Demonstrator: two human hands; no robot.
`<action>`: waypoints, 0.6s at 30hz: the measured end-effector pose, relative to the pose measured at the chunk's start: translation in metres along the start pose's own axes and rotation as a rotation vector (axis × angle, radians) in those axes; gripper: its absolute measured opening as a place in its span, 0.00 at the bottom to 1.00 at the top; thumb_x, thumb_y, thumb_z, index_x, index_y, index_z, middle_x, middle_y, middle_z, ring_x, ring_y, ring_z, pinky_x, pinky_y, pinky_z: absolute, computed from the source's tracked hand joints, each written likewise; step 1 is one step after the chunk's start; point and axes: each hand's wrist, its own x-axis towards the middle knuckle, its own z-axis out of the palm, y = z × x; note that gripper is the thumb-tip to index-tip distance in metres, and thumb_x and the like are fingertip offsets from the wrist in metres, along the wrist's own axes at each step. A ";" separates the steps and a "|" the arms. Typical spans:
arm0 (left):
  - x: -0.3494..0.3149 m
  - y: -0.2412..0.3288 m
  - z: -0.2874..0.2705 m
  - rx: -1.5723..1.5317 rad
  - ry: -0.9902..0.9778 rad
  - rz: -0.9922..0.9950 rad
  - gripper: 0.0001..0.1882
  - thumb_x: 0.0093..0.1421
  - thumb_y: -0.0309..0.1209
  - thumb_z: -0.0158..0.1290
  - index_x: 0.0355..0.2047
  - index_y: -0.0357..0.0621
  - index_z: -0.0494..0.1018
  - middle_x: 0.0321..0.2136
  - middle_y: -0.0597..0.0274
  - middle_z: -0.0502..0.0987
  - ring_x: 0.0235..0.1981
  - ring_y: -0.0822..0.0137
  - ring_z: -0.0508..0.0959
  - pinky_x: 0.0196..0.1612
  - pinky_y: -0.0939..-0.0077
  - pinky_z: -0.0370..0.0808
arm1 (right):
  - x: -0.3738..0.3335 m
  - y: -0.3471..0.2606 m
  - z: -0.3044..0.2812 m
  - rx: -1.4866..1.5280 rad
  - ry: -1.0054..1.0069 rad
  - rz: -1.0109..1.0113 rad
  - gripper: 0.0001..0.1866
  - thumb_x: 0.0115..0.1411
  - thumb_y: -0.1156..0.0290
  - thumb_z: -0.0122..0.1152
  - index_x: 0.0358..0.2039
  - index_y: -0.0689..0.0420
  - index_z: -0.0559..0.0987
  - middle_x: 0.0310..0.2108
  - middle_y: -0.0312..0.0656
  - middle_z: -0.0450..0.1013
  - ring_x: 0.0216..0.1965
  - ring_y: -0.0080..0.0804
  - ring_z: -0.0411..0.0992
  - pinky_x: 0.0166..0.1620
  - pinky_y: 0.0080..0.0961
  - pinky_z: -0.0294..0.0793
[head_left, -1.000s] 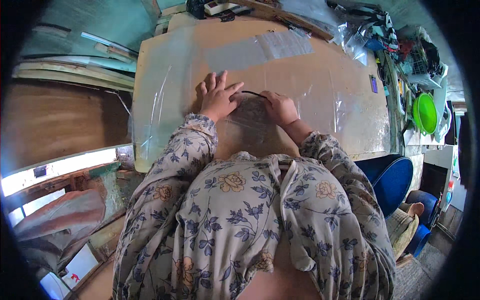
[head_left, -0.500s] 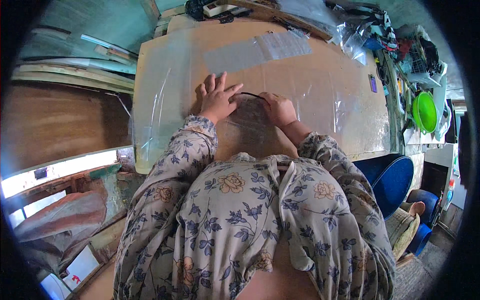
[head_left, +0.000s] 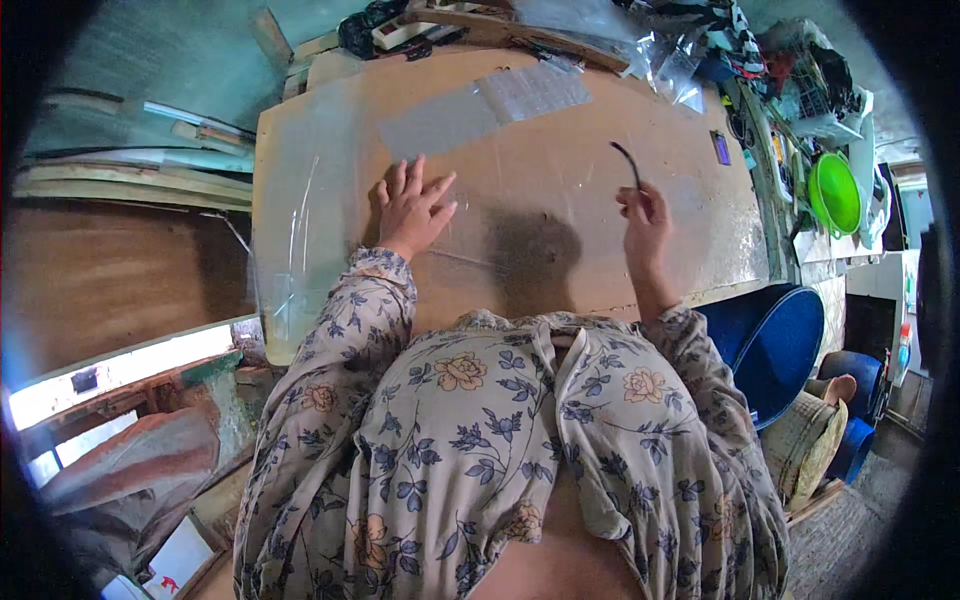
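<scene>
The black strip [head_left: 626,161] looks smooth, the worktop [head_left: 540,160] like wood, the clear sheet [head_left: 540,92] like glossy plastic. The floral shirt [head_left: 460,420] is matt cloth, the green basin [head_left: 835,193] shiny plastic.

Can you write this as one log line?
left hand: spread on table | right hand: holding black strip | plastic sheet: beyond left hand

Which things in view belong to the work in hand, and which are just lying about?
Apparently in use:
thin black strip in the right hand
tabletop under the spread left hand
probably the translucent plastic piece

Apparently lying about:
green basin
large blue container
black bag
</scene>
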 end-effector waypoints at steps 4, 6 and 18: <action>0.000 -0.003 -0.002 -0.118 0.135 0.052 0.22 0.51 0.43 0.45 0.49 0.61 0.66 0.56 0.55 0.51 0.57 0.50 0.50 0.54 0.46 0.43 | -0.001 -0.019 -0.052 -0.059 0.153 0.050 0.10 0.55 0.73 0.52 0.37 0.60 0.69 0.30 0.39 0.73 0.30 0.24 0.71 0.30 0.15 0.67; -0.001 0.002 -0.010 -0.069 0.096 0.098 0.21 0.50 0.42 0.46 0.46 0.60 0.68 0.56 0.56 0.51 0.57 0.50 0.50 0.54 0.46 0.42 | -0.003 -0.028 -0.071 -0.115 0.272 0.038 0.10 0.55 0.72 0.52 0.38 0.59 0.69 0.30 0.39 0.73 0.30 0.25 0.71 0.30 0.15 0.68; -0.002 0.004 -0.031 0.063 0.029 0.179 0.27 0.42 0.39 0.54 0.45 0.51 0.67 0.56 0.56 0.52 0.57 0.55 0.50 0.55 0.48 0.45 | 0.023 -0.020 -0.253 -0.074 0.990 -0.029 0.08 0.50 0.73 0.58 0.30 0.61 0.72 0.25 0.37 0.70 0.24 0.24 0.69 0.29 0.16 0.67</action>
